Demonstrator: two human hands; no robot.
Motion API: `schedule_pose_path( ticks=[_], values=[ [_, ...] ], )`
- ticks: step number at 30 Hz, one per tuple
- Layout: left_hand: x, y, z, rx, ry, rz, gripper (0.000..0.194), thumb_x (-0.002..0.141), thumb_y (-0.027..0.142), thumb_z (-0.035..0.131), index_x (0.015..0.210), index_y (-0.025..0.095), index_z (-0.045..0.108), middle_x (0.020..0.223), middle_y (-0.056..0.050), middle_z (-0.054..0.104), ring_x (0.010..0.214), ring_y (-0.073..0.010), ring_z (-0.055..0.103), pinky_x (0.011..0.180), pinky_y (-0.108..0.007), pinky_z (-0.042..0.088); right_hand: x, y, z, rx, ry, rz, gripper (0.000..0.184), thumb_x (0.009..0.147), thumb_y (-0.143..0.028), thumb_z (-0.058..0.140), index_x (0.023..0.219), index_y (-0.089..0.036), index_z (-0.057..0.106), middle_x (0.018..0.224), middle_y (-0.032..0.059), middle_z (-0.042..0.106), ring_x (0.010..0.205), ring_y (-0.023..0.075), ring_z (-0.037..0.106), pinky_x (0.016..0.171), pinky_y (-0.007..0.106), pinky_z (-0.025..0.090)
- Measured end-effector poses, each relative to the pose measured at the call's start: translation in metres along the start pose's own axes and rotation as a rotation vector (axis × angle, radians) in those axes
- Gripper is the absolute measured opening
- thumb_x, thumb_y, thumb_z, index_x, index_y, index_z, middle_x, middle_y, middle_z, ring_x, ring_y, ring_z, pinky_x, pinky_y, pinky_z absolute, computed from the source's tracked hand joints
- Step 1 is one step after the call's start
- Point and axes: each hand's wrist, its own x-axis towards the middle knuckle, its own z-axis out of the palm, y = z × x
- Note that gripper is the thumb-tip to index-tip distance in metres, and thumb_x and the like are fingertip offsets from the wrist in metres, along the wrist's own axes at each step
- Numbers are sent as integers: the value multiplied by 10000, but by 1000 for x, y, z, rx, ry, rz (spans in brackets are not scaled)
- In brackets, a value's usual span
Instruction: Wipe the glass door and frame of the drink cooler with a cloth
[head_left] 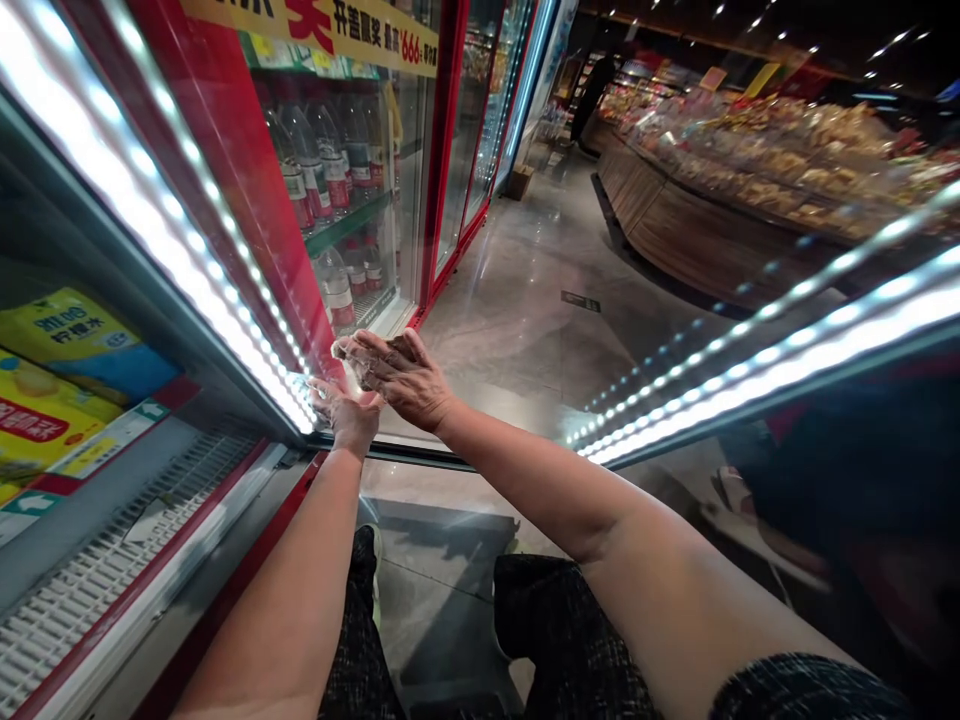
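Two hands work low in a lit glass door's left corner

The glass door (510, 420) stands in front of the person, its pane between a left light strip (161, 230) and a right light strip (757, 370). The right hand (405, 380) reaches across to the lower left, fingers stretched and slightly bent; the left hand (349, 415) is half-curled just below it, at the foot of the left strip. A pale patch at the fingers may be a cloth or a reflection, so I cannot tell what either hand has hold of.

The work looks under way, with both hands busy at this corner; how much is done or left elsewhere does not show.

The lower rail (427, 456) and left strip meet near the hands, making it tight there. To the left, the shelf of yellow packs (64, 340) and the white grille (112, 560) hem the left arm. More room lies rightward along the pane, over the floor (517, 290), though a dark-clothed figure (832, 480) shows past the right strip.
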Motion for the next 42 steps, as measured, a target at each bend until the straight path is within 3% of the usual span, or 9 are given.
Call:
schedule_pose_path(
  ticks=[4,8,12,16,22,27,32,38,42],
  values=[
    [-1,1,-2,-19,11,-57,1262,653,358,935,1617,62,175,1581,-287,366,1598,-394,195,1307,-538,200,-15,7,1,-30,84,-10,527,1085,-147,357,1576,-310,457,1666,-19,419,1594,129,299,1359,517,-15],
    [-2,3,-3,-25,19,-80,1299,610,358,956,1619,72,189,1577,-279,381,1600,-417,174,1302,-567,220,-26,7,-4,-71,67,8,517,1096,-174,339,1574,-330,459,1642,-29,462,1588,120,311,1357,500,-8],
    [-6,6,-5,-10,6,-76,1303,668,426,926,1639,88,126,1629,-317,299,1600,-403,203,1304,-598,147,-33,10,-10,-129,158,95,528,1090,-190,365,1588,-352,439,1654,-36,431,1593,153,309,1331,537,-87],
    [-9,11,-6,-6,4,-95,1330,700,461,907,1651,84,57,1663,-334,220,1616,-378,159,1310,-573,120,-48,15,-2,-202,279,120,523,1086,-201,411,1582,-361,448,1603,-32,513,1577,136,342,1280,501,-203],
    [-7,7,-3,-7,5,-99,1338,713,459,902,1650,48,40,1663,-351,204,1625,-375,121,1314,-565,76,-59,17,2,-281,327,150,508,1073,-232,468,1560,-376,482,1577,-26,550,1572,158,359,1235,520,-266],
    [-5,4,-2,15,39,-53,1417,675,483,919,1643,26,-11,1683,-370,94,1630,-393,15,1306,-585,45,-76,25,10,-331,436,264,548,1041,-196,495,1543,-416,497,1529,-17,608,1604,183,288,1257,573,-217],
    [-4,5,-1,14,83,-46,1499,614,499,948,1642,36,-40,1700,-357,-27,1619,-390,-118,1307,-571,37,-100,28,18,-431,481,220,486,1045,-168,474,1471,-372,590,1451,-43,675,1631,124,173,1280,527,-222],
    [-6,6,-1,29,48,-60,1515,645,512,920,1625,-8,-112,1690,-373,-77,1613,-391,-145,1305,-569,22,-104,38,6,-444,585,336,566,980,-72,496,1439,-379,621,1438,-14,687,1633,161,183,1281,572,-197],
    [-8,8,-3,15,33,-47,1484,673,481,907,1620,-31,-114,1692,-368,-87,1621,-373,-123,1315,-517,19,-125,37,19,-413,592,387,575,947,-57,518,1423,-356,638,1432,23,693,1642,156,133,1299,577,-132]
  ],
)
